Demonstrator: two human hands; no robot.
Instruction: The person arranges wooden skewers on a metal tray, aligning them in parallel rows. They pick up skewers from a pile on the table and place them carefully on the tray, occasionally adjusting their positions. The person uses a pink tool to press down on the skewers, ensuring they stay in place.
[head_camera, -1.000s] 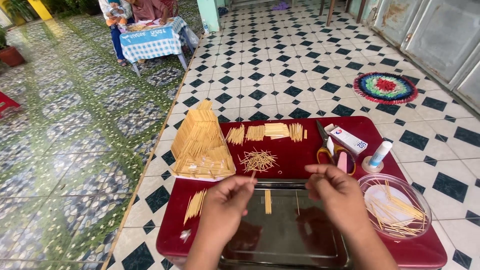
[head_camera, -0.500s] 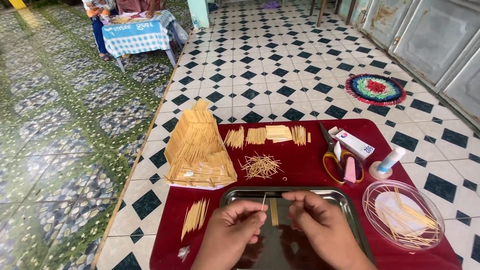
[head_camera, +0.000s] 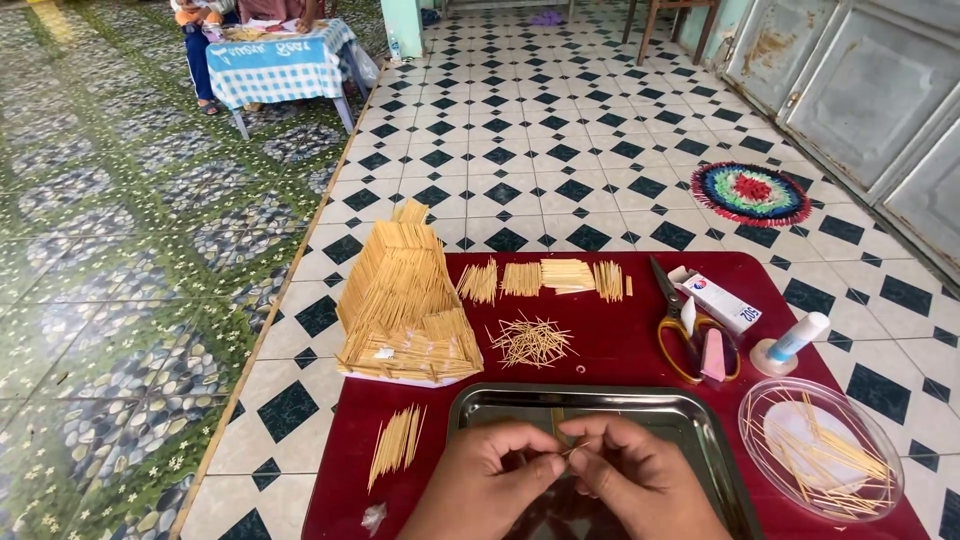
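My left hand (head_camera: 497, 478) and my right hand (head_camera: 640, 480) meet over a steel tray (head_camera: 690, 418) at the near edge of a red table (head_camera: 620, 330). Together they pinch one thin wooden stick (head_camera: 572, 450) between their fingertips. More flat sticks lie on the tray under my hands, mostly hidden. Beyond the tray a loose pile of short sticks (head_camera: 530, 340) rests on the red surface, and a small stick-built house (head_camera: 403, 300) stands at the left.
Rows of stick bundles (head_camera: 545, 278) lie at the table's far side, another bundle (head_camera: 395, 440) at the near left. Yellow-handled scissors (head_camera: 690, 330), a small box (head_camera: 715, 298), a glue bottle (head_camera: 795, 340) and a clear lid with sticks (head_camera: 820, 462) sit at right. A person sits at a far checked-cloth table (head_camera: 275, 60).
My hands have drawn together over the tray and toward me, now both gripping one stick. The view has tilted, so the table sits lower in frame.
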